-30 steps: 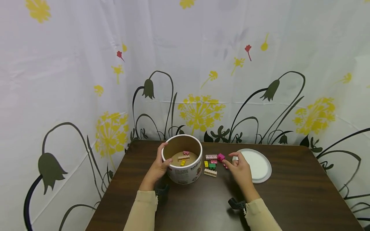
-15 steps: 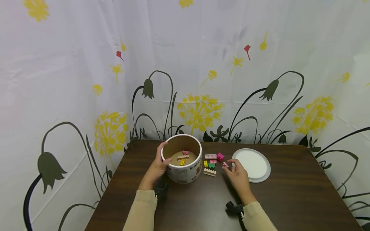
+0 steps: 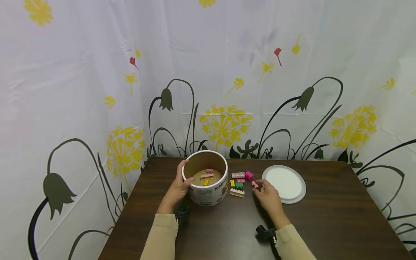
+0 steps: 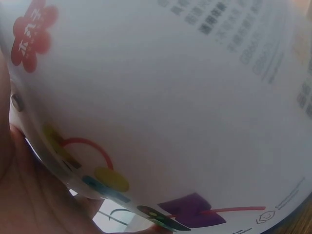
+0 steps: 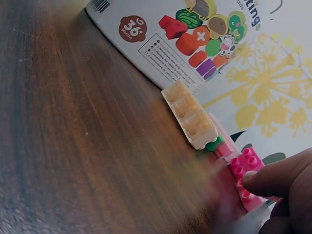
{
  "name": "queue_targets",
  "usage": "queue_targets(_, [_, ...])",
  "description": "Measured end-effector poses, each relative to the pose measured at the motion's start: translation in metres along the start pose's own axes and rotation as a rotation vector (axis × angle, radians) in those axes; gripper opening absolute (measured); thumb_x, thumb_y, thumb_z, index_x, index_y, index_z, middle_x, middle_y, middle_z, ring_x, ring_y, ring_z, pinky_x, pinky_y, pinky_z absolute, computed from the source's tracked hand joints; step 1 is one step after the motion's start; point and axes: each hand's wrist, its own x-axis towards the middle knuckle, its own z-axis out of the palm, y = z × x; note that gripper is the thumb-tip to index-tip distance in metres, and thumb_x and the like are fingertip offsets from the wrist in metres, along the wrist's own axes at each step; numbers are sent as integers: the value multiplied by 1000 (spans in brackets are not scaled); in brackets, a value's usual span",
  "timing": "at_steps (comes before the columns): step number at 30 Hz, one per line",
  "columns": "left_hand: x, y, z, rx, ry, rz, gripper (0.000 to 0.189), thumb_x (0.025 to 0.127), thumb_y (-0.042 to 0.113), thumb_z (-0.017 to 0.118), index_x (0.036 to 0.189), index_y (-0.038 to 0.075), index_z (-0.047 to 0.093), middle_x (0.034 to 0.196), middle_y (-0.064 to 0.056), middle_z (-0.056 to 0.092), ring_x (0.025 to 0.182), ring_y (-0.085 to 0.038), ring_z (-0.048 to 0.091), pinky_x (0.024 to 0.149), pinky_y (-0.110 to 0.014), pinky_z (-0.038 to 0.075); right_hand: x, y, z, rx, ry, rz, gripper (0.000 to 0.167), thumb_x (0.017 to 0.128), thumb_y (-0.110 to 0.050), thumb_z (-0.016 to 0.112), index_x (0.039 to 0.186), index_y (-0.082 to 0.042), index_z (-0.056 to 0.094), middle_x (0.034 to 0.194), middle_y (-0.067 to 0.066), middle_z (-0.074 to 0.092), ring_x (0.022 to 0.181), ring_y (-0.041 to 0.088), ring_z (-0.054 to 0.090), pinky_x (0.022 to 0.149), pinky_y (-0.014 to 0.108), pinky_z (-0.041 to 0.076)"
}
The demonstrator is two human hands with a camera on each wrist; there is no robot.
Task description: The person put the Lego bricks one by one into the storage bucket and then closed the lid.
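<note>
Right hand [image 3: 269, 199] lower than a second ago, its thumb and index, earlier spread above the small pink brick [image 3: 255, 184], now pinching it between the magenta brick [image 3: 248, 175] and the white disc [image 3: 284, 183]; whether it is off the table [image 3: 227, 231], cannot tell. Best handling, I judge: squeeze the sides, not the studs, and rise straight so the magenta neighbour isn't nudged, while the left hand [image 3: 177, 189] grips the white tub [image 3: 208, 198] steady at its rim. Otherwise little differs: tub, disc and bricks inside [image 3: 207, 177] lie as before.
</note>
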Motion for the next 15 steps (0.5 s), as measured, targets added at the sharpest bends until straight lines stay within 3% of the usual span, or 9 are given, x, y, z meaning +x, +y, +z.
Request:
queue_targets(6, [0, -2, 1, -17, -5, -4, 92, 92, 37, 68, 167, 27, 16, 166, -27, 29, 149, -50, 40, 112, -29, 39, -2, -2, 0, -50, -31, 12, 30, 94, -20, 81, 121, -9, 73, 68, -4, 43, 61, 15, 42, 60, 30, 34])
queue_targets(15, [0, -2, 0, -16, -5, 9, 92, 93, 42, 70, 167, 27, 16, 167, -26, 28, 149, -49, 40, 116, -36, 38, -7, -8, 2, -111, -39, -35, 20, 95, -23, 82, 111, -12, 76, 68, -2, 46, 62, 16, 43, 59, 32, 33])
